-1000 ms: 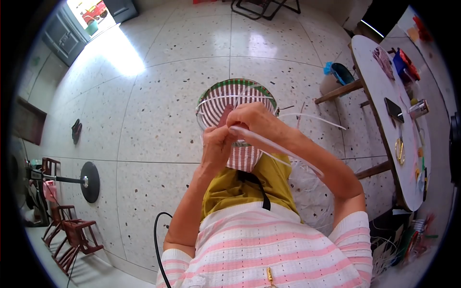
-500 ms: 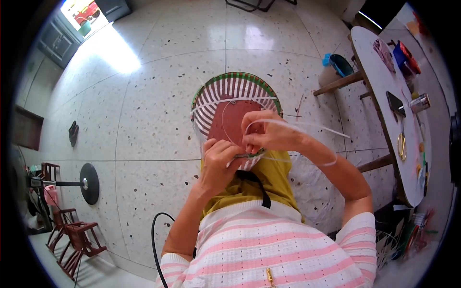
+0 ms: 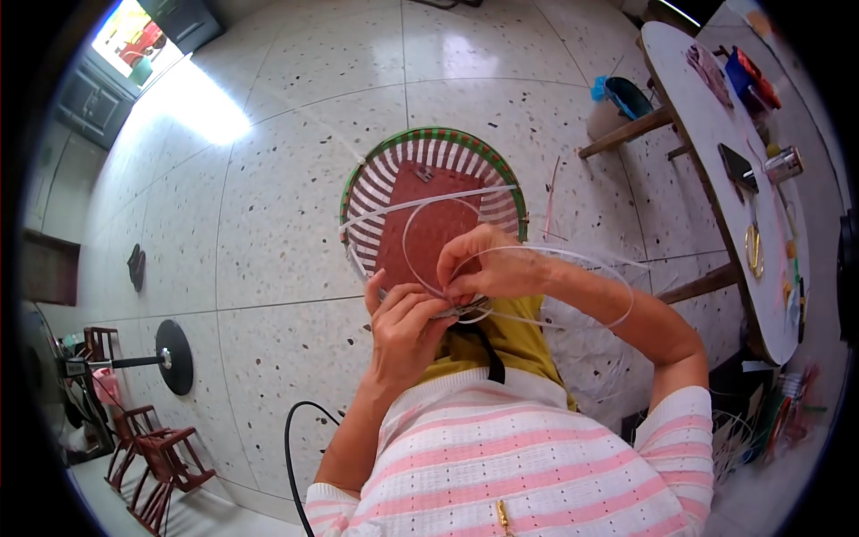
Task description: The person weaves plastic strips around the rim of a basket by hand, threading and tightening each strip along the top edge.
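A round basket (image 3: 432, 228) with a green and red rim, white-striped sides and a red-brown bottom rests at my lap, its opening facing me. My left hand (image 3: 403, 327) grips the near edge of its rim. Beside it, the fingers of my right hand (image 3: 483, 261) pinch a thin white strip (image 3: 407, 242), which loops over the basket's inside and trails past my right forearm. Another white strip (image 3: 385, 210) crosses the opening from side to side. Fingers cover the place where the strip meets the rim.
On the right stands a long table (image 3: 698, 121) holding a phone (image 3: 738, 167), a can (image 3: 784, 165) and gold-handled scissors (image 3: 754, 251). A bin (image 3: 608, 121) is near its leg. Small chairs (image 3: 170, 456) and a round black base (image 3: 174, 357) are at the left.
The basket has tipped so that more of its bottom shows. My hands have come to its near rim, my right hand has lowered beside my left, and the white strip now forms a wide loop.
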A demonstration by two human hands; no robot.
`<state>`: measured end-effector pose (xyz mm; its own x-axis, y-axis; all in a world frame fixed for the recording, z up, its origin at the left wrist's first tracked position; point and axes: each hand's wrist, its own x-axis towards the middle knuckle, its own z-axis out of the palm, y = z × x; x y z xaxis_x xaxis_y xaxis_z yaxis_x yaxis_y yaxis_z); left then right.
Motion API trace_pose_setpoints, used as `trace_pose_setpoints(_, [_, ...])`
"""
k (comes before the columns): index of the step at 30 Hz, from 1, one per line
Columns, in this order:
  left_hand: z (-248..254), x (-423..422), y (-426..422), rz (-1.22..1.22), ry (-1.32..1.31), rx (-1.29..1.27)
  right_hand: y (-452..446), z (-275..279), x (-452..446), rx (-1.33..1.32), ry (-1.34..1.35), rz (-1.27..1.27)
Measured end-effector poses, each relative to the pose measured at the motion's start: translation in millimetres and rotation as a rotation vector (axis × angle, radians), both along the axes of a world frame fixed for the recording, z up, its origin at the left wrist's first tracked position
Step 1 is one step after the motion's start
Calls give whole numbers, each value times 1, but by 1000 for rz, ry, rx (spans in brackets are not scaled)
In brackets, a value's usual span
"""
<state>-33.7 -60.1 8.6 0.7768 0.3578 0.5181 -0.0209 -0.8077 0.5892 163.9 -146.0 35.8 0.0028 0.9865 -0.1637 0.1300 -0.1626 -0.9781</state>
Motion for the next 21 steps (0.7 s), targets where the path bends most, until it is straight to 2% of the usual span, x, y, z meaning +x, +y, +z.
trace_pose_setpoints(9, [0, -6, -2, -33, 38, -19, -1, -9, 3, -73, 124, 34])
trace_pose_setpoints(11, [2, -5, -4, -36, 43, -21, -1, -4, 3, -177, 218, 33])
trace_pose_setpoints(21, [1, -10, -7, -35, 57, -15, -5, -11, -4, -106, 137, 15])
